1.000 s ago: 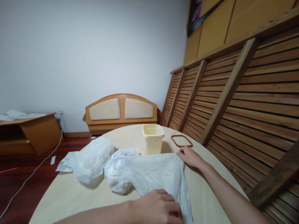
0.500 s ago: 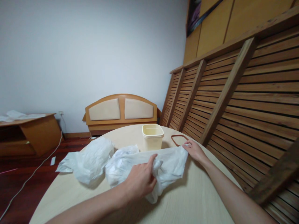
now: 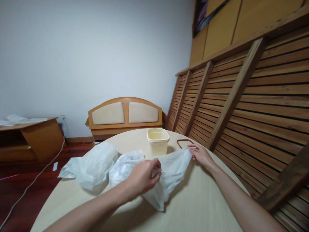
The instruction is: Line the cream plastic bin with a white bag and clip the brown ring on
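A thin white plastic bag (image 3: 172,169) is stretched between my two hands over the round table. My left hand (image 3: 146,174) is closed, pinching a fold of the bag near its middle. At the bag's far right corner, my right hand (image 3: 199,154) grips the edge between thumb and fingers. The bag's left part (image 3: 123,167) is bunched up, and its contents cannot be made out. Just behind the bag stands a cream square plastic tub (image 3: 158,145), open at the top. A brown square ring (image 3: 182,140) lies beside the tub, partly covered by the bag.
Another bulging white plastic bag (image 3: 96,164) rests at the left on the pale round table (image 3: 193,206). Wooden slatted panels (image 3: 241,122) lean close along the right. A headboard (image 3: 125,112) stands behind, and a low wooden cabinet (image 3: 43,138) is at far left.
My left hand's raised fingers have curled shut on the plastic. The bag is now pulled up into a peak there, and its right part hangs in a slanted fold.
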Tool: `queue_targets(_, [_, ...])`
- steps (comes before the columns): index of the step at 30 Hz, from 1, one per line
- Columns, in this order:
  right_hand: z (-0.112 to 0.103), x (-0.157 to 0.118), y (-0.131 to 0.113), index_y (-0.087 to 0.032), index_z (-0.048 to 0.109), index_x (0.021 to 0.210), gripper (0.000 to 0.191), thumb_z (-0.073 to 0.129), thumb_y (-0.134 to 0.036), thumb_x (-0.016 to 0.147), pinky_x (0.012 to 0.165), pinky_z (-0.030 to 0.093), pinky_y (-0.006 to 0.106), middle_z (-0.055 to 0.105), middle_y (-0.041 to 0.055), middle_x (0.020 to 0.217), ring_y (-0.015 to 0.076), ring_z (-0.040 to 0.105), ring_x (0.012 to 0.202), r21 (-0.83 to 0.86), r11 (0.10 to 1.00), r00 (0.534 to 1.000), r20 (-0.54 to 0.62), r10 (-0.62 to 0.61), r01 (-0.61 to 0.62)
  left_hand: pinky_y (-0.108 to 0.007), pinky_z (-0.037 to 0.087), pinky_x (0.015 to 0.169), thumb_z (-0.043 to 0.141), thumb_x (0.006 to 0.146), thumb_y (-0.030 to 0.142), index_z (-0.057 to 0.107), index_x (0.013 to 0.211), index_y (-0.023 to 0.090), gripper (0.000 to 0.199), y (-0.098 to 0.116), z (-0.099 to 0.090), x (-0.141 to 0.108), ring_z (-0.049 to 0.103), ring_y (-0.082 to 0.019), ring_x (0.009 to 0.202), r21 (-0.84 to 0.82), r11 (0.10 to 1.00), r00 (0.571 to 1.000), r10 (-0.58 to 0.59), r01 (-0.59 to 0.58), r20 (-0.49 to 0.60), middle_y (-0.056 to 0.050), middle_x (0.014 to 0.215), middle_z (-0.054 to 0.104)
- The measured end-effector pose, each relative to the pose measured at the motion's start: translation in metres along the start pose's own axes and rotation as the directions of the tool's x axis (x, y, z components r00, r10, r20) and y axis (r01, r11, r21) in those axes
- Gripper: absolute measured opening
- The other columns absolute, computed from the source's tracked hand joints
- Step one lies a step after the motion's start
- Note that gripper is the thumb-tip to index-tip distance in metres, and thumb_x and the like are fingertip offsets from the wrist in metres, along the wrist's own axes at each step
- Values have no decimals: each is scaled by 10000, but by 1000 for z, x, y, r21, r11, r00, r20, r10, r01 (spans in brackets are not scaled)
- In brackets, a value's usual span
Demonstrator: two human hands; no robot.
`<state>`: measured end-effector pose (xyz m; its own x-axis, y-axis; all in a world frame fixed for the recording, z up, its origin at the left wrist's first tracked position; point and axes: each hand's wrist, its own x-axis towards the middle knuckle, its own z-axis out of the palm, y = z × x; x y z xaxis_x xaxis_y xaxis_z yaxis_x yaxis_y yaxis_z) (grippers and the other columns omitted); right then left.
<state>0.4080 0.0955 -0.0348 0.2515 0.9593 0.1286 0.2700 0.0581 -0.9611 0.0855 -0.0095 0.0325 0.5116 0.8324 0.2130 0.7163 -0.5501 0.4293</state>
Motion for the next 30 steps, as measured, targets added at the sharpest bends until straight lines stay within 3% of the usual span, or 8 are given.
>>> queue_targets(9, [-1,2,-3,-185,618,831,66,652,-208,780,549,519,274,681,49,679,168,643,593,-24,999,999,-42,-28,27,-259,472,702,610,818,262,638,897,183,115,-59,-53,16,661,-178,798,-148,989,1000,4,-3,4,-37,860,724])
queue_targets(13, [6,-15,-24,-177,682,837,168,668,-339,799,693,526,317,716,64,828,197,641,747,-122,969,975,94,-204,214,-277,491,713,605,804,268,623,936,170,166,-74,-62,20,667,-182,783,-205,978,999,-34,34,5,-50,844,726])
queue_targets(15, [11,-30,-38,-178,715,858,253,642,-420,842,769,509,338,719,74,890,213,634,828,-220,885,890,311,-334,410,-287,501,733,604,801,274,612,945,167,179,-76,-65,21,675,-185,797,-245,969,1000,-24,26,10,-57,848,729])
queue_targets(17, [17,-45,-50,-200,740,924,262,705,-433,810,856,484,346,718,72,977,224,628,927,-259,806,784,511,-352,531,-292,509,737,609,804,294,600,950,166,194,-78,-67,22,683,-190,810,-298,954,1000,-12,20,26,-63,852,731])
queue_targets(19, [23,-56,-57,-227,753,976,320,790,-438,738,913,463,346,704,63,1040,231,620,995,-247,767,694,641,-329,592,-291,509,720,620,809,326,590,960,166,222,-79,-71,22,687,-194,804,-330,943,999,-15,30,47,-64,847,735])
queue_targets(21, [28,-61,-59,-239,766,953,299,792,-448,741,916,459,345,699,59,1020,233,620,998,-239,747,640,705,-306,620,-289,501,698,634,814,362,587,980,168,260,-80,-75,21,686,-195,785,-324,945,998,-26,43,56,-63,853,740])
queue_targets(23, [30,-61,-56,-228,767,888,230,728,-441,810,869,463,335,703,59,949,226,627,941,-263,738,639,715,-284,621,-288,491,691,657,811,385,591,1014,172,302,-82,-80,20,682,-194,776,-309,950,997,-18,38,70,-61,874,743])
queue_targets(30, [17,-43,-39,-173,676,889,285,519,-405,941,668,436,285,690,63,838,191,592,744,-368,754,770,575,-275,544,-294,490,740,688,801,442,592,1031,175,365,-86,-87,16,668,-196,832,-383,923,988,43,16,146,-46,852,716])
